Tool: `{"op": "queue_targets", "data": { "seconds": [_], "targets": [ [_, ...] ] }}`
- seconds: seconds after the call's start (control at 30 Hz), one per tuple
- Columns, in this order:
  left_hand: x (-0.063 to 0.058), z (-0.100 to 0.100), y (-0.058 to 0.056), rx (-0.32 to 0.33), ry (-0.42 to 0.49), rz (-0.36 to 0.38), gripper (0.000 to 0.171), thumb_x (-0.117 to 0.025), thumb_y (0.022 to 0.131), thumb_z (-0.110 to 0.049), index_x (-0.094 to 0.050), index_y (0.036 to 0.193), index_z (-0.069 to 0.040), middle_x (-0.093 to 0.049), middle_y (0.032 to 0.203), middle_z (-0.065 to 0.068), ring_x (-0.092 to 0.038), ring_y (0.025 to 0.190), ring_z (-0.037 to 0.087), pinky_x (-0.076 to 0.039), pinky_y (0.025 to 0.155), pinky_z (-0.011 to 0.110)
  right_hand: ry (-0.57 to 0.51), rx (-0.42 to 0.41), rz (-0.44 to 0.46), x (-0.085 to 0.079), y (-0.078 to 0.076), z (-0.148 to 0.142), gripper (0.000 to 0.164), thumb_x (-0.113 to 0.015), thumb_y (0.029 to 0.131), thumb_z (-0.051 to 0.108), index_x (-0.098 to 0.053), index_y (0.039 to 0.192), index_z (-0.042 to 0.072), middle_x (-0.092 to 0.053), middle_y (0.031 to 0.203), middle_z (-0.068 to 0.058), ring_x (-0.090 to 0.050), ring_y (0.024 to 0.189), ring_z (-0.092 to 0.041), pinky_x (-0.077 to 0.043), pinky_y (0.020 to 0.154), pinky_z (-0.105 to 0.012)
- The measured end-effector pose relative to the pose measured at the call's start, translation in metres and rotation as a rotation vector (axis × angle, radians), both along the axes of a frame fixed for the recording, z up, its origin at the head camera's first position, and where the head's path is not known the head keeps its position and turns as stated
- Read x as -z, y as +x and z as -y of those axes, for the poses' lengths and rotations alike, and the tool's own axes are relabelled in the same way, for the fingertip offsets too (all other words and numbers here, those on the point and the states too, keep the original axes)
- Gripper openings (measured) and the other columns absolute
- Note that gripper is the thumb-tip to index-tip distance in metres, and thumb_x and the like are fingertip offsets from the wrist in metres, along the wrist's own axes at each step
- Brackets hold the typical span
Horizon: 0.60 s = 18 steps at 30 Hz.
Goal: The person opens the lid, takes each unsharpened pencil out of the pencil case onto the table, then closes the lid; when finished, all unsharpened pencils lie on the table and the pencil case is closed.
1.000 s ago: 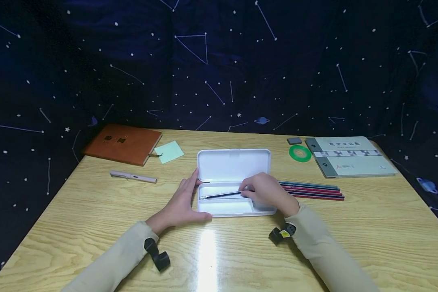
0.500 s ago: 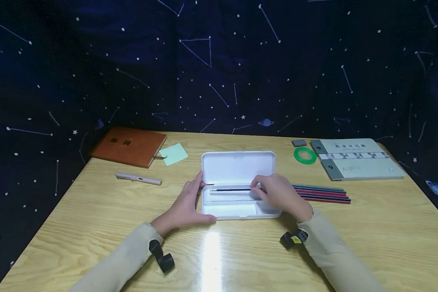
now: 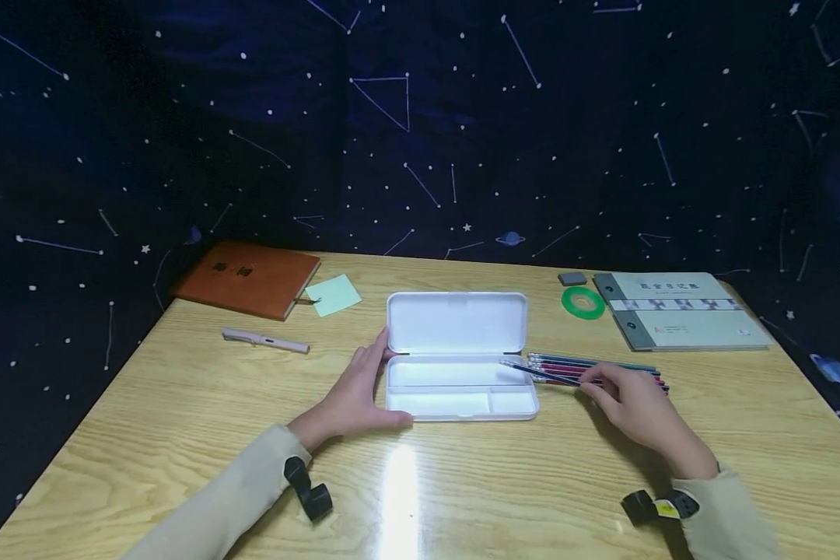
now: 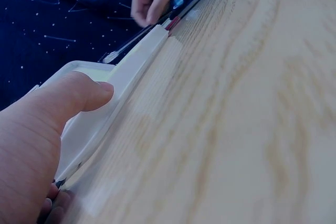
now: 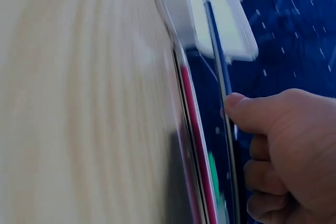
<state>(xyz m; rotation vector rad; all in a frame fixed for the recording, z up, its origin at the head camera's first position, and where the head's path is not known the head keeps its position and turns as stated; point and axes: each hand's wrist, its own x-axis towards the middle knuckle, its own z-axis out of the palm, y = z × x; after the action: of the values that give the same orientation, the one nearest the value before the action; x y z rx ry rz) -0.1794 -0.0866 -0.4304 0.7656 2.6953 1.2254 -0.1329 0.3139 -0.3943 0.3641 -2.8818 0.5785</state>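
Observation:
A white pencil case [image 3: 462, 372] lies with its lid up on the table. My left hand [image 3: 353, 393] grips its left end, thumb along the front edge and fingers at the back corner. To the case's right, my right hand [image 3: 633, 404] pinches a dark pencil [image 5: 215, 35] between thumb and index finger. The pencil slants, its eraser end over the case's right part. Beneath and behind it lies a row of blue, red and dark pencils [image 3: 588, 362] on the table, partly covered by the right hand. No pencil shows in the case's long back compartment.
At the back left are a brown notebook [image 3: 245, 280], a pale green sticky note [image 3: 334, 295] and a light pen [image 3: 266, 341]. A grey eraser [image 3: 572, 278], a green tape roll [image 3: 582, 303] and a pale ledger book [image 3: 686, 311] lie at the back right.
My right hand has drawn the dark pencil out of the case's back compartment and moved right, over the row of pencils. The left hand keeps its place on the case.

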Motion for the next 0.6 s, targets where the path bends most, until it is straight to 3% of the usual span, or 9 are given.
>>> {"op": "queue_targets", "data": {
  "seconds": [0.27, 0.6],
  "targets": [
    [0.002, 0.003, 0.0, -0.007, -0.001, -0.007, 0.134, -0.087, 0.059, -0.044, -0.001, 0.156, -0.01, -0.047, 0.138, 0.002, -0.038, 0.12, 0.016, -0.038, 0.104, 0.041, -0.01, 0.021, -0.05, 0.009, 0.018, -0.034, 0.005, -0.067, 0.089, 0.011, -0.067, 0.087, 0.007, -0.038, 0.057, 0.009, -0.029, 0.05, 0.001, -0.026, 0.047, -0.021],
    [0.0, 0.002, -0.001, 0.005, -0.005, -0.004, 0.133, -0.087, 0.059, -0.043, -0.001, 0.156, -0.01, -0.047, 0.136, 0.0, -0.04, 0.119, 0.015, -0.039, 0.103, 0.039, 0.033, 0.017, -0.044, 0.017, 0.017, -0.04, 0.012, -0.072, 0.082, 0.003, -0.064, 0.085, 0.012, -0.039, 0.059, 0.008, -0.03, 0.052, 0.001, -0.026, 0.048, -0.022]
  ]
}}
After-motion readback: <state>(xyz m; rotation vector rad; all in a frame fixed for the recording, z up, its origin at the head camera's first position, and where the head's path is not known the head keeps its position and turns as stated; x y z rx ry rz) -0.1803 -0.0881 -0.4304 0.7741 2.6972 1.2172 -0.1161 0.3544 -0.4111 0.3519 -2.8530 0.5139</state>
